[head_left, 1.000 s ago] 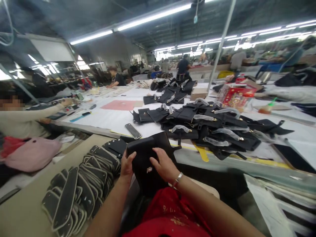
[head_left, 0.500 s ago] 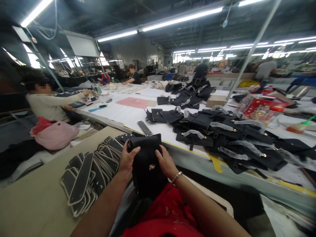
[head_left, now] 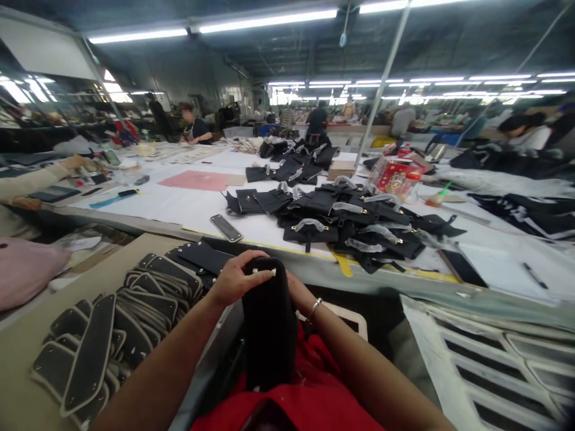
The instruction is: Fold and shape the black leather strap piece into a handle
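Upright in front of my red top stands a black bag [head_left: 268, 323], its narrow side towards me. My left hand [head_left: 238, 280] grips its upper end, the thumb lying across the top near a small light spot. On the far right side of the bag, my right hand [head_left: 297, 293] holds it; those fingers are mostly hidden behind it. Close to my left forearm lies a heap of dark oblong panels [head_left: 92, 353] with pale edges and small studs. One similar panel [head_left: 226, 228] rests alone on the white table [head_left: 188, 206].
Black bag pieces with plastic-wrapped handles [head_left: 309, 225] are piled across the table. A red patterned box [head_left: 390, 179] and a metal pole [head_left: 381, 84] stand behind them. At right lie a pen [head_left: 534, 275] and a white slotted frame [head_left: 453, 371]. A co-worker's sleeve [head_left: 33, 182] reaches in at left.
My view has swung right. The bag has been turned from its front with the metal clasp to its narrow side. My left thumb has moved over its top, and my right hand has gone behind it.
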The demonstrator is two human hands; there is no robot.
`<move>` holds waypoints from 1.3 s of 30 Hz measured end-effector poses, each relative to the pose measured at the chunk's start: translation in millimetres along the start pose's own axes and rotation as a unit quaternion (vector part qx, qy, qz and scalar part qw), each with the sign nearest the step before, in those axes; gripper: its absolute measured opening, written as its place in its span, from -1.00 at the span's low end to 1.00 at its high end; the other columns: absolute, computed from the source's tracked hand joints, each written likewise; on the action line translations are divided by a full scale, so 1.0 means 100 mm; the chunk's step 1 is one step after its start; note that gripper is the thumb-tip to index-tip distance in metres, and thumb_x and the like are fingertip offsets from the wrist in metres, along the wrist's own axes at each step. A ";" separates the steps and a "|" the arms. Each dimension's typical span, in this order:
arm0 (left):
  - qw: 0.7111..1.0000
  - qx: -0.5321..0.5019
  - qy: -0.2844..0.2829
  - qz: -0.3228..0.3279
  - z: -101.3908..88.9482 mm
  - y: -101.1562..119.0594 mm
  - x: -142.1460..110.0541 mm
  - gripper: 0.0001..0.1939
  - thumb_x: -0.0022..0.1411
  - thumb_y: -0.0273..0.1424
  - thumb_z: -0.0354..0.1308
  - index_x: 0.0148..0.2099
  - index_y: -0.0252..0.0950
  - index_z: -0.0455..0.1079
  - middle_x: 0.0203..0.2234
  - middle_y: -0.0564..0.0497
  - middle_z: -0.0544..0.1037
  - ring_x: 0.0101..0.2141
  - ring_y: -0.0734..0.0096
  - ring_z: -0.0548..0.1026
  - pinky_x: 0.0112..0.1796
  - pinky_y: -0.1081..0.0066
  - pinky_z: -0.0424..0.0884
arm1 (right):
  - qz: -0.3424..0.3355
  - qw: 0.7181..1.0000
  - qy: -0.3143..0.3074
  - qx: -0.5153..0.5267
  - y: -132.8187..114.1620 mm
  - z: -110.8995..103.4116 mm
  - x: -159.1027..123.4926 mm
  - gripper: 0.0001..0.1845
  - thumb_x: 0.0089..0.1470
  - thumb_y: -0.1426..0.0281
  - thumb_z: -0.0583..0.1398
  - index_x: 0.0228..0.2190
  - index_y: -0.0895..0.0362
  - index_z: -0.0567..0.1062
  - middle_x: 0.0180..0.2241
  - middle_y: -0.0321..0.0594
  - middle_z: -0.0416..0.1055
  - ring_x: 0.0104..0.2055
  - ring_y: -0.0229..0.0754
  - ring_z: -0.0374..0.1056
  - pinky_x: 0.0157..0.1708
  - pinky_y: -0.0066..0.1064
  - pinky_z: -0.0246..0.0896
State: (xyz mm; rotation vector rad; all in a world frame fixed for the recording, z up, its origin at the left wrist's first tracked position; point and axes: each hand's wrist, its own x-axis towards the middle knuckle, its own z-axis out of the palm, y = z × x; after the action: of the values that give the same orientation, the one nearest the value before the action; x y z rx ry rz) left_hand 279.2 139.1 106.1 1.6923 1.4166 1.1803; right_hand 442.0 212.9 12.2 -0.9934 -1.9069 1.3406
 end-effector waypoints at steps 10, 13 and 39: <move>0.997 0.017 0.061 -0.037 0.31 0.01 -0.04 -0.59 -0.07 -0.17 0.27 -0.19 -0.30 0.41 -0.40 0.04 0.49 -0.39 0.39 0.43 -0.35 0.49 0.34 | -0.119 0.973 0.073 -0.185 -0.56 -0.45 -0.46 -0.62 0.10 0.10 0.04 -0.55 0.12 0.19 -0.62 -0.39 0.13 -0.55 -0.32 0.04 -0.53 -0.46 -0.10; 0.996 0.013 0.076 -0.045 0.36 0.01 -0.05 -0.60 -0.09 -0.20 0.28 -0.21 -0.31 0.42 -0.43 0.03 0.49 -0.41 0.38 0.43 -0.38 0.48 0.34 | -0.101 0.982 0.014 -0.161 -0.58 -0.44 -0.43 -0.58 0.00 0.07 0.15 -0.57 0.13 0.18 -0.63 -0.42 0.08 -0.57 -0.35 -0.02 -0.56 -0.48 -0.15; 0.991 -0.076 0.039 -0.100 0.33 -0.19 -0.11 -0.66 -0.04 -0.17 0.25 -0.34 -0.28 0.27 -0.64 0.18 0.24 -0.62 0.56 0.24 -0.63 0.58 0.15 | 0.030 0.932 -0.050 0.357 -0.19 -0.25 -0.28 -0.66 -0.10 0.11 0.24 -0.38 0.12 0.41 -0.54 -0.28 0.30 -0.52 -0.26 0.21 -0.51 -0.43 0.16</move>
State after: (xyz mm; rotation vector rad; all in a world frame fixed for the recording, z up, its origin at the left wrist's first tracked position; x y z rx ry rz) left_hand 300.9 135.3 73.1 1.3795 1.4668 1.2194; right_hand 472.9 197.9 37.0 -0.6136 -1.2710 1.9433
